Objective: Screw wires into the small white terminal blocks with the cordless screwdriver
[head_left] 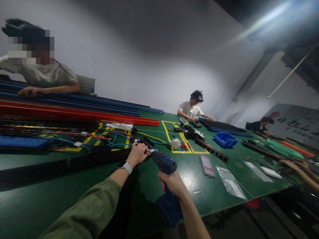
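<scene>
My right hand (pixel 171 182) is wrapped round the grip of a blue cordless drill (pixel 166 163). The drill's front end points left and away from me, close to the fingers of my left hand (pixel 137 154). That left hand, with a white-banded watch on its wrist, is closed at the right end of a long black strip (pixel 92 162). Its fingertips are partly hidden, and the exact grip is hard to see. A small white and blue piece (pixel 153 151) shows by the drill's tip. Just beyond my fingers lies a black housing (pixel 146 142) with wires about it.
Coloured wires (pixel 117 136) spread over the green table (pixel 179 169). Orange channels (pixel 124 119) and blue rails (pixel 104 101) lie behind. White breakers (pixel 175 143), a blue bin (pixel 225 139) and a plastic bag (pixel 230 182) are to the right. Several people work around the table.
</scene>
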`<state>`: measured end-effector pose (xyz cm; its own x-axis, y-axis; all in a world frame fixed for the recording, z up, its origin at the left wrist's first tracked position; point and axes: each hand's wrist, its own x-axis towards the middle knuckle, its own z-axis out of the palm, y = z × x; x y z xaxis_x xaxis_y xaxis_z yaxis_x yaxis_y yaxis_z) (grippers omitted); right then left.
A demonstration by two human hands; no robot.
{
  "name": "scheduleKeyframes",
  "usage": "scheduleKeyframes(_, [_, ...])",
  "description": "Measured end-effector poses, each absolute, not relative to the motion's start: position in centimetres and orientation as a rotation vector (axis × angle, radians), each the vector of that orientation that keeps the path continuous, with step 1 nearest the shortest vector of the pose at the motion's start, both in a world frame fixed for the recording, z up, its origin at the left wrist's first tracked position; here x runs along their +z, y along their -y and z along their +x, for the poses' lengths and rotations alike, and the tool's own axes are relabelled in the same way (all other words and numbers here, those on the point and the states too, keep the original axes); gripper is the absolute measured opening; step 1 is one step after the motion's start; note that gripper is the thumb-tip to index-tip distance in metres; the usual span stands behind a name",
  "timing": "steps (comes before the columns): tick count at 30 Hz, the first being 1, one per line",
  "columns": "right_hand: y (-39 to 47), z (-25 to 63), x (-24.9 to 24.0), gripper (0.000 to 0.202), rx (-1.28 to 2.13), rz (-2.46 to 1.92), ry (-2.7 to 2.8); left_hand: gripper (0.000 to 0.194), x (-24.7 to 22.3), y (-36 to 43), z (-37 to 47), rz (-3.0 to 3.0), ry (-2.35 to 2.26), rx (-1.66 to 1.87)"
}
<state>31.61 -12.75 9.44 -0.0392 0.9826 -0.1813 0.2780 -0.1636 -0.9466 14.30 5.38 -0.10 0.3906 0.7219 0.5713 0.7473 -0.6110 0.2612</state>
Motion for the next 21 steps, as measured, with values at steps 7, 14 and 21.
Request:
scheduleKeyframes(7, [12.7, 31.6, 9.4, 0.013, 1.253, -1.503, 1.370, 0.024, 0.0, -5.3, 14.3, -2.591, 1.384, -1.021])
scheduleKeyframes(14, [12.8, 31.4, 10.2, 0.013, 1.267, -1.583, 1.335, 0.024, 0.2, -5.2, 14.3, -2.613, 1.405, -1.044])
scheduleKeyframes(21, [13.0, 31.3, 10.3, 0.017, 1.279, -1.553, 1.330, 0.025, 0.0, -5.4, 14.4, -2.598, 1.394, -1.002])
